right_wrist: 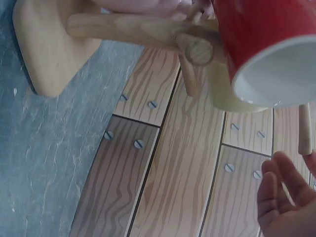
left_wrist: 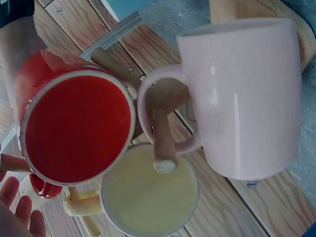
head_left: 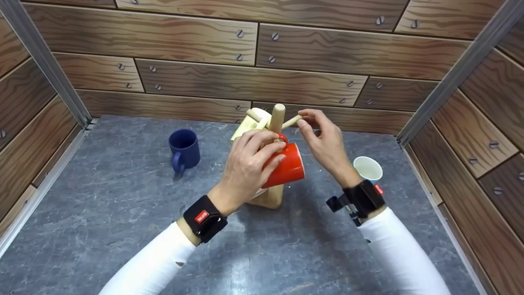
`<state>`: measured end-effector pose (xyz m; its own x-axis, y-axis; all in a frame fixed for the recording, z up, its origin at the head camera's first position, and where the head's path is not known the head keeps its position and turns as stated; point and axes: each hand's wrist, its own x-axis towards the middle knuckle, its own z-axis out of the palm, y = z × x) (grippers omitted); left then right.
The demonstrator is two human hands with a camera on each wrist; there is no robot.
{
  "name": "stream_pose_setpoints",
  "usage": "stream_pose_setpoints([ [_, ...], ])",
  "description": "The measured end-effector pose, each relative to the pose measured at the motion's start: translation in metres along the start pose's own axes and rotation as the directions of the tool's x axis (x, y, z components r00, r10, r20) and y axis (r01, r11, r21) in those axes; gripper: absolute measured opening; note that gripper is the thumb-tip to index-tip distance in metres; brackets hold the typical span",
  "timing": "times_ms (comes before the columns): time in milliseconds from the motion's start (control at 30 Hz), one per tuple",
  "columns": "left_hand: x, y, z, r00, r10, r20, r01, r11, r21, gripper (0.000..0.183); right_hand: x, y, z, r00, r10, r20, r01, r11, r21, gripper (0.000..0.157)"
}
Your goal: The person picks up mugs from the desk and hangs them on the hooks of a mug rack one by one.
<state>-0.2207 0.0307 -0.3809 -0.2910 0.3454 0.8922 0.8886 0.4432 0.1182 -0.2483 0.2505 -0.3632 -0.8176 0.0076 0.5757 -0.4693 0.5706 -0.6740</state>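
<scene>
A red mug (head_left: 288,166) hangs tilted by its handle on the wooden mug tree (head_left: 277,116), mouth facing right. My left hand (head_left: 247,162) lies over its near left side, fingers spread and slightly bent. In the left wrist view, the left fingers (left_wrist: 22,212) are beside the red handle without gripping it; the thumb is hidden. With thumb and index, my right hand (head_left: 323,137) pinches the end of an upper peg (head_left: 291,121). A pink mug (left_wrist: 242,98) and a pale yellow mug (left_wrist: 150,192) also hang on the tree.
On the grey tabletop, a dark blue mug (head_left: 184,149) stands left of the tree. A cup with a white inside and blue outside (head_left: 367,168) stands on the right, partly behind the right wrist. Wood-patterned walls (head_left: 196,78) enclose the back and sides.
</scene>
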Motion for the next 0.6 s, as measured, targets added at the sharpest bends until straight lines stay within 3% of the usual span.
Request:
stream_pose_setpoints([
  [267, 0.001, -0.002, -0.004, 1.000, 0.021, -0.003, -0.021, 1.000, 0.011, 0.023, 0.007, 0.000, 0.002, 0.999, 0.033, -0.025, -0.030, 0.989, 0.142, 0.021],
  [600, 0.004, -0.004, -0.011, 1.000, 0.021, -0.012, -0.020, 0.999, 0.029, 0.016, 0.001, 0.001, -0.004, 0.999, 0.030, -0.022, -0.025, 0.981, 0.193, 0.014],
])
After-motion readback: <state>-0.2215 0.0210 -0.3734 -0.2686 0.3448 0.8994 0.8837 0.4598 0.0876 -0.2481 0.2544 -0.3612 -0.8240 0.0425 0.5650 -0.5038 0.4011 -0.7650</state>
